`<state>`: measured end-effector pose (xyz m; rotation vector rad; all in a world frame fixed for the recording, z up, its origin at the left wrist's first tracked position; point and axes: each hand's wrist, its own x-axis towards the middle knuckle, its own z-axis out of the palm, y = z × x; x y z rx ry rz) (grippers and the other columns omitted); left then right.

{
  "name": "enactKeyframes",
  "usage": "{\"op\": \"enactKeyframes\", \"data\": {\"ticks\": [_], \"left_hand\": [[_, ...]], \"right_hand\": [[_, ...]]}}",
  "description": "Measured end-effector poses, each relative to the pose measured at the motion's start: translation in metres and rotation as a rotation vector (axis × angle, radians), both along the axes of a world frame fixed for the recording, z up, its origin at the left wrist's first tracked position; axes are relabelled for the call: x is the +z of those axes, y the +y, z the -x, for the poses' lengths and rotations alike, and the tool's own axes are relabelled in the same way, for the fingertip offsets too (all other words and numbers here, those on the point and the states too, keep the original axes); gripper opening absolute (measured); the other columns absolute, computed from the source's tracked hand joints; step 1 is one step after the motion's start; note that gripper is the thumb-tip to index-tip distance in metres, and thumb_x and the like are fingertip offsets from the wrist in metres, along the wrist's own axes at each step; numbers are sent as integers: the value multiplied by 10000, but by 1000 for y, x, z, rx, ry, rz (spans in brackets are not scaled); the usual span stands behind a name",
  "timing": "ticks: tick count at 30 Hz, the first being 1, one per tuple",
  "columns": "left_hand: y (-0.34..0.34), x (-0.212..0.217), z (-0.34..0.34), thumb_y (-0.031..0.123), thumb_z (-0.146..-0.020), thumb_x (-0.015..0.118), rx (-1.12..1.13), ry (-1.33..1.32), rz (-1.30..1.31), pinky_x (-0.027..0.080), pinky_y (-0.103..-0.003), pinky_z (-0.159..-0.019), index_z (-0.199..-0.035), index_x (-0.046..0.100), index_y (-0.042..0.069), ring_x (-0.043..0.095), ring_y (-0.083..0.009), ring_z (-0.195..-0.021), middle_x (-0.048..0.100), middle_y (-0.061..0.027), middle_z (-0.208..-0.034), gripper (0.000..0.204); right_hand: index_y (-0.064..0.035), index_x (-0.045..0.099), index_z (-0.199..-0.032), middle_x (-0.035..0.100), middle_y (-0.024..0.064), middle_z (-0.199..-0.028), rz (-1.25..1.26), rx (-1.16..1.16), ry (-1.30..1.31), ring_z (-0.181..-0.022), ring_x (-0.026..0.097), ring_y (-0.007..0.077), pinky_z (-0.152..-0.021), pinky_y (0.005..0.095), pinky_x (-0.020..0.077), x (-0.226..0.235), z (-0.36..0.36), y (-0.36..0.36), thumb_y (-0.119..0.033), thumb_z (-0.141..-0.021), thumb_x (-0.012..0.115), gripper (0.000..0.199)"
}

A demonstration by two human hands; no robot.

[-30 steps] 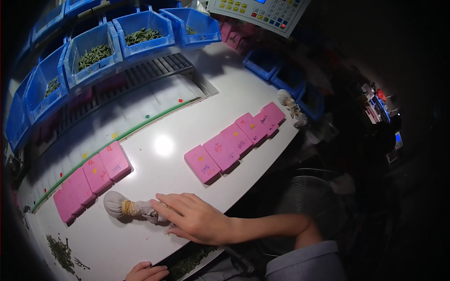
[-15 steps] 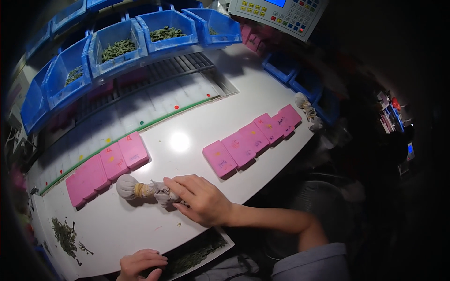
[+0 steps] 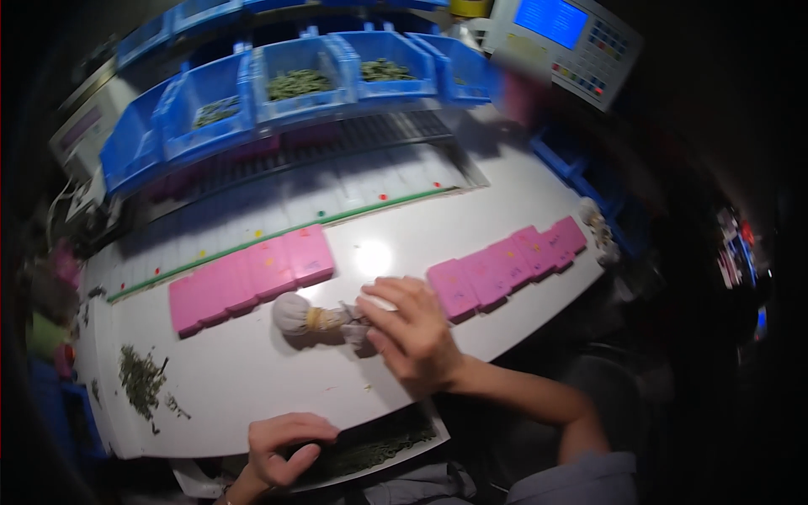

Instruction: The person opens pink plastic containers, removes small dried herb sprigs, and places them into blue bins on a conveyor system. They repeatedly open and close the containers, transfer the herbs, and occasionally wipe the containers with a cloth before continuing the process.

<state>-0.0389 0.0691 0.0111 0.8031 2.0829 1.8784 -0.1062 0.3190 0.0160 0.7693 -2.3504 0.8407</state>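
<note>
The step in hand seems to be a handling of the tied cloth bundle (image 3: pixel 331 319), which lies on the middle part of the worktop (image 3: pixel 223 374), its round head pointing to the left edge and its loose end under the right hand (image 3: pixel 412 332). The fingers of this hand are half bent over the loose end, with the thumb on the near side; whether they squeeze it or only rest on it, I cannot tell. The left hand (image 3: pixel 286 446) is loosely bent at the front edge, thumb apart from the fingers, and I see nothing held in it. In my judgement, a lift would first call for a surer hold around the neck of the bundle. The head is just beside the left row of pink blocks (image 3: pixel 252 278), and the right row (image 3: pixel 505 271) is near the right fingers, so a sideways sweep could knock either. The widest open room is from the bundle toward the front edge and leftward, until the leaf pile (image 3: pixel 143 380) near the left edge. Below the front edge, a tray (image 3: pixel 438 423) with leaves sticks out, and it could catch a dropped bundle.
</note>
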Motion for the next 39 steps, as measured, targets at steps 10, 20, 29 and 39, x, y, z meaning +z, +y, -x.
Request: {"op": "enactKeyframes", "data": {"ticks": [10, 20, 29, 39], "left_hand": [[14, 17, 6, -42, -746, 576, 193, 114, 12, 509, -264, -728, -913, 651, -36, 642, -187, -801, 655, -130, -908, 183], [16, 29, 30, 94, -809, 672, 337, -190, -53, 423, -322, -927, -1333, 354, -39, 538, -208, -1070, 513, -143, -1203, 626], [-2, 20, 1, 35, -695, 742, 329, 190, 346, 459, -311, -884, -1286, 409, -77, 580, -273, -1058, 551, -237, -1162, 687], [7, 24, -4, 127, -779, 676, 419, 178, 414, 483, -324, -819, -1252, 418, -128, 616, -323, -986, 556, -300, -1114, 596]], "right_hand": [[-36, 304, -1366, 393, 229, -1281, -204, 178, -477, -1176, 415, 365, -999, 387, 346, 12, 119, -22, -19, -669, 653, 779], [19, 448, -1267, 437, 205, -1206, 12, 428, -20, -1072, 495, 338, -881, 380, 448, 47, -19, -66, 26, -691, 608, 598], [35, 566, -788, 551, 124, -594, 358, 340, -1278, -550, 526, 191, -541, 319, 415, 13, -34, -74, -329, -901, 535, 382], [1, 526, -924, 574, 157, -753, 318, 626, -1123, -681, 559, 308, -641, 354, 441, 4, -25, -68, -222, -965, 347, 289]]}}
